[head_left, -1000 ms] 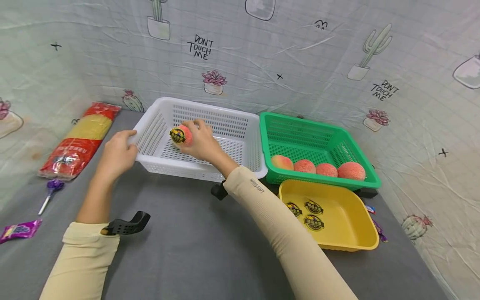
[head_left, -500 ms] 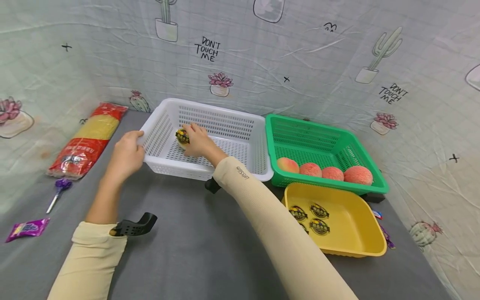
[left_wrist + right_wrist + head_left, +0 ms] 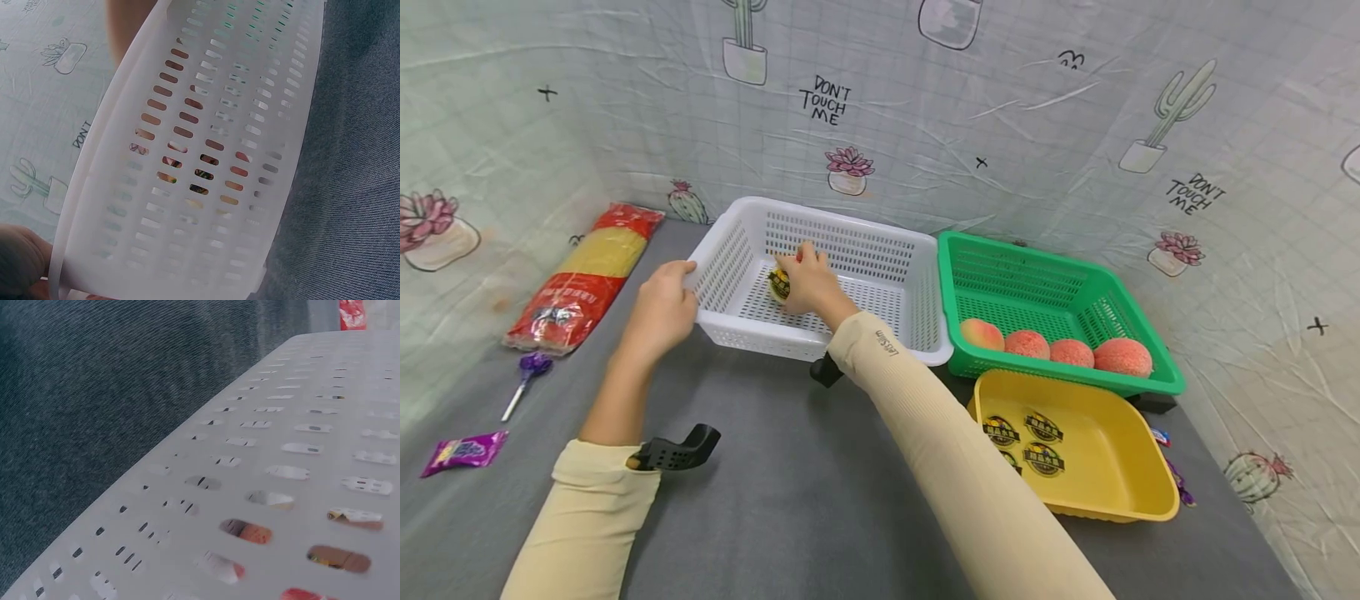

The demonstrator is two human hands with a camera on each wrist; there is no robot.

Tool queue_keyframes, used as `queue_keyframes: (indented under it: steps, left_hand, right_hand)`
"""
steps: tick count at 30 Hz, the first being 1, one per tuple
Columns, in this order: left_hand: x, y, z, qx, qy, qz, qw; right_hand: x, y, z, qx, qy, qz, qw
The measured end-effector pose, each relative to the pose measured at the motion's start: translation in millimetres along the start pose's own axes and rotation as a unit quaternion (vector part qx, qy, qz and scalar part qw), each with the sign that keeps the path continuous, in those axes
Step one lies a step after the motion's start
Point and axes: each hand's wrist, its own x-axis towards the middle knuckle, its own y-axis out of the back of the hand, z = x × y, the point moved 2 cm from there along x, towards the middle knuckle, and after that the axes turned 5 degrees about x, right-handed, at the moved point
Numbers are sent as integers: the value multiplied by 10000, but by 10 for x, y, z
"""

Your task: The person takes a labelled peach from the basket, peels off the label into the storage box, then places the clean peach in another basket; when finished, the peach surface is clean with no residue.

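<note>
My left hand (image 3: 662,308) grips the left end of the white slotted basket (image 3: 760,333), fingers over its rim; in the left wrist view, part of a hand shows at the rim's lower left. Inside the basket, near its left end, my right hand (image 3: 814,287) holds a peach (image 3: 779,285) low over the floor. A round black-and-gold sticker faces left on the peach, and the fingers cover much of the fruit. In the right wrist view, the basket wall (image 3: 250,481) fills the foreground, with bits of peach and hand showing through its slots.
To the right stands a green basket (image 3: 1022,250) with several peaches (image 3: 1071,352) along its near side. A yellow tray (image 3: 1105,450) holding several round stickers (image 3: 1043,458) sits before it. At the left lie a red-and-yellow packet (image 3: 587,275), a lollipop (image 3: 531,367) and a purple wrapped candy (image 3: 466,452).
The right hand has lowered the peach toward the basket floor, and its fingers have shifted over the fruit. The left hand keeps its hold on the rim. The head view has swung slightly left.
</note>
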Motion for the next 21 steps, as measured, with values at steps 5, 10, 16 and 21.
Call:
queue_keyframes:
  steps: [5, 10, 16, 21]
  left_hand:
    - [3, -3, 5, -6, -16, 25, 10000]
    - [11, -2, 13, -7, -6, 2, 10000]
    - [13, -6, 15, 10, 106, -27, 9999]
    - [-1, -4, -2, 23, 42, 30, 10000]
  right_hand:
    - [-35, 15, 39, 319, -4, 28, 9995]
    - [-38, -2, 52, 450, -39, -83, 9989]
    - [-41, -14, 53, 556, -174, -230, 9980]
    - [-56, -25, 64, 676, -103, -464, 9966]
